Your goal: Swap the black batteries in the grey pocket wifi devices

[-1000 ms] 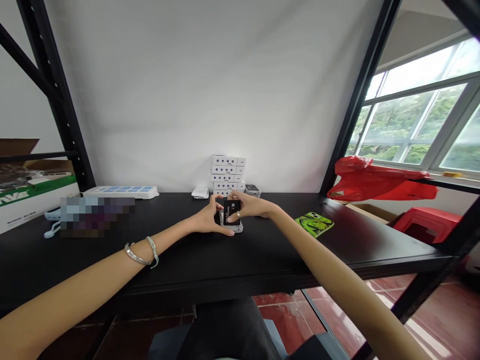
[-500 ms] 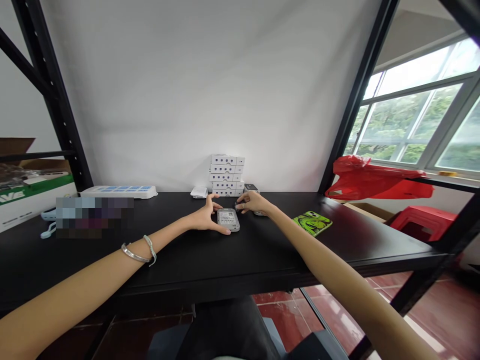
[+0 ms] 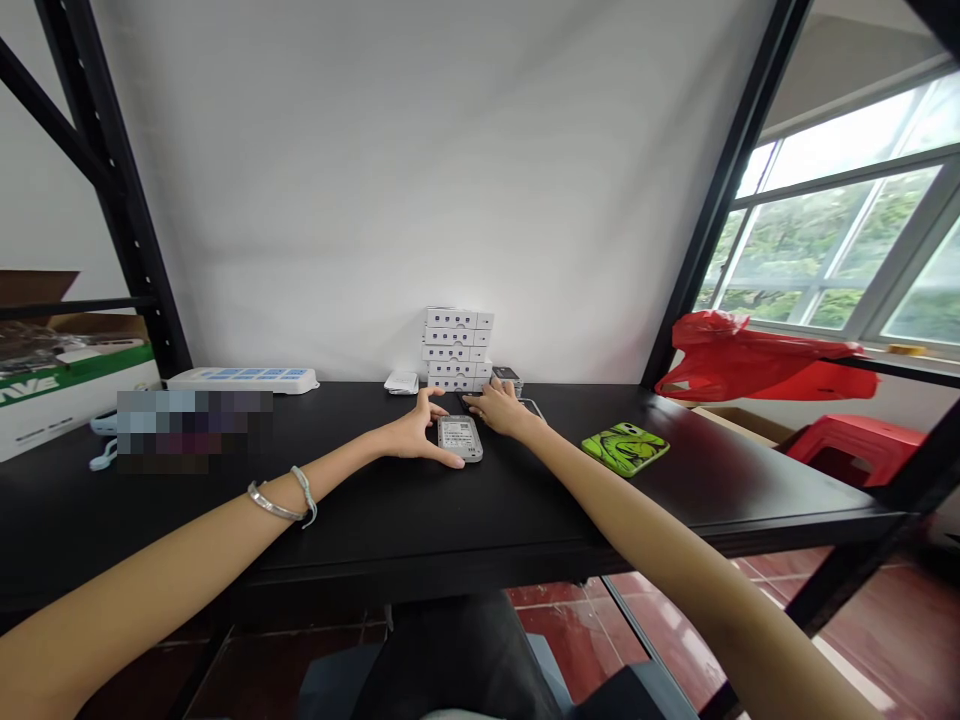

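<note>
A small pale rounded device [image 3: 460, 438] with a printed label on its upper face lies flat on the black table. My left hand [image 3: 415, 436] curves around its left side, thumb at the near edge and fingertips at the far left corner, bracing it. Just beyond the device, my right hand [image 3: 501, 408] is palm down with its fingers spread. Its index fingertip touches a small dark piece [image 3: 463, 402] on the table, too small and covered to identify. A flat thing with a light rim [image 3: 533, 408] is partly hidden behind that hand.
Stacked white boxes [image 3: 458, 350] stand against the wall, with white packets [image 3: 401, 382] left and a small dark-topped stack [image 3: 508, 377] right. A green patterned phone case [image 3: 626, 449] lies right. A white power strip [image 3: 242, 380] lies left; a red bag [image 3: 750, 360] hangs beyond the right edge.
My right hand has moved slightly forward, opening from a pinch on a small dark piece to spread fingers, with the piece now on the table. My left hand stays at the device.
</note>
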The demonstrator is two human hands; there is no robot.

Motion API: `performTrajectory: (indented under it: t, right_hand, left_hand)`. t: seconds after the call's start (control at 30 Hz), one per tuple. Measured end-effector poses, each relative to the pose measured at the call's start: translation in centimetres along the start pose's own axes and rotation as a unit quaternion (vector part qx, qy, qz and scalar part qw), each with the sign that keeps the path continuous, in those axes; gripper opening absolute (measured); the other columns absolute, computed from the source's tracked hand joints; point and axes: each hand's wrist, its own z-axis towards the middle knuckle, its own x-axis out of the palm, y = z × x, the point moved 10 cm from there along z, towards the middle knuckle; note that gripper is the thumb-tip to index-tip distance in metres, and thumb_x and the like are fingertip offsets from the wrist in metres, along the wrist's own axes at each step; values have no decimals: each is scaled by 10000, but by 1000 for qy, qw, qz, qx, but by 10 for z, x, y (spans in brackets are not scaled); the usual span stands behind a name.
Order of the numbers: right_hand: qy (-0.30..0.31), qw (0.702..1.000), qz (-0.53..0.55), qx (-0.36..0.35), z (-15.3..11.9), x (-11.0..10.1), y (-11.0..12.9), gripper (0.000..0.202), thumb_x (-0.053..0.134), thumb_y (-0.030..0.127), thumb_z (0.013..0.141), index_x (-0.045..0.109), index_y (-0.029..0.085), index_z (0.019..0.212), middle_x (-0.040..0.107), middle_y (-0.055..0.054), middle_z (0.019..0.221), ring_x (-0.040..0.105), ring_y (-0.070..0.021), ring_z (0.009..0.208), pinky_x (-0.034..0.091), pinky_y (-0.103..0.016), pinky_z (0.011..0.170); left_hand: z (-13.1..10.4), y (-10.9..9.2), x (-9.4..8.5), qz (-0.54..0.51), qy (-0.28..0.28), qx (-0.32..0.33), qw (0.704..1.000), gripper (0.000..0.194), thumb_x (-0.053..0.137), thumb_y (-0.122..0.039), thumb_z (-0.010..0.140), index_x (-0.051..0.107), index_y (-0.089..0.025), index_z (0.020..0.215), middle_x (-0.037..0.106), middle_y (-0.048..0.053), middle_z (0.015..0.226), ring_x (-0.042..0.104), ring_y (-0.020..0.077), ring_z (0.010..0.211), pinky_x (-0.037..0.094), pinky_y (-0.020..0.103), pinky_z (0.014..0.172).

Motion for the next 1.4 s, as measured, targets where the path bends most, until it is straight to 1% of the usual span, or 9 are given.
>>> performTrajectory:
  t: [0.23,0.4,0.53,0.67,0.87,0.97,1.1,1.2,1.4]
  right_hand:
    - [41,997,8,66,-17,-35,-43,329,563,361,953,569,184,1229,578,-92,1257,599,-221,1064,519,-438,899]
    - [125,970,28,204,-41,-29,-82,355,577,366,945,557,168,1240,585,-93,1237,610,-222,1042,532,-436,871]
    - [173,945,49,273,-52,-18,-82,363,577,365,945,551,168,1248,584,-93,1236,612,-221,1035,536,-433,864]
    - [193,938,68,282,-55,-17,-74,365,579,361,944,547,170,1253,577,-94,1247,609,-223,1042,534,-434,867]
    - [231,943,114,209,-56,-18,-50,376,569,391,947,545,165,1246,602,-87,1184,628,-203,968,548,-406,819]
    - [249,949,141,134,-52,-13,-23,383,557,422,947,544,159,1226,620,-72,1102,634,-169,856,553,-358,742]
    - [272,943,189,18,-50,-5,18,491,629,552,851,539,166,1141,629,4,784,575,-116,580,482,-263,555]
    - [248,943,219,-48,-47,-9,34,560,706,653,704,545,200,991,576,42,626,522,-120,504,405,-252,500]
    - [141,959,226,-100,-35,-21,39,563,788,599,607,537,219,938,513,36,720,493,-144,639,338,-253,556]
  left_hand:
    - [11,8,-12,18,-29,-14,999,335,626,-300,952,557,-177,1255,594,92,1269,632,262,1069,541,474,889]
    - [38,21,-30,41,-74,-41,996,331,629,-301,950,560,-177,1249,593,91,1269,636,257,1058,544,466,881]
    - [56,31,-37,42,-91,-55,993,326,626,-292,951,558,-175,1248,602,90,1257,645,251,1041,551,457,869]
    - [59,31,-40,44,-121,-59,990,334,629,-294,950,555,-176,1254,595,93,1268,643,254,1046,550,460,871]
    - [29,13,-39,77,-169,-68,980,348,623,-300,952,547,-181,1270,569,97,1308,615,272,1098,531,487,903]
    - [10,8,-25,69,-126,-75,987,319,620,-294,955,563,-176,1246,592,91,1273,630,261,1070,544,468,882]
    - [-7,3,-3,43,-53,-80,995,312,624,-290,953,570,-178,1240,596,90,1272,630,261,1077,543,466,888]
    - [-10,-8,6,29,-27,-56,998,346,627,-292,950,552,-184,1270,566,96,1321,604,280,1128,519,498,925]
    - [-12,-30,19,-8,3,10,1000,409,651,-307,935,524,-194,1306,530,105,1365,584,297,1161,501,523,949]
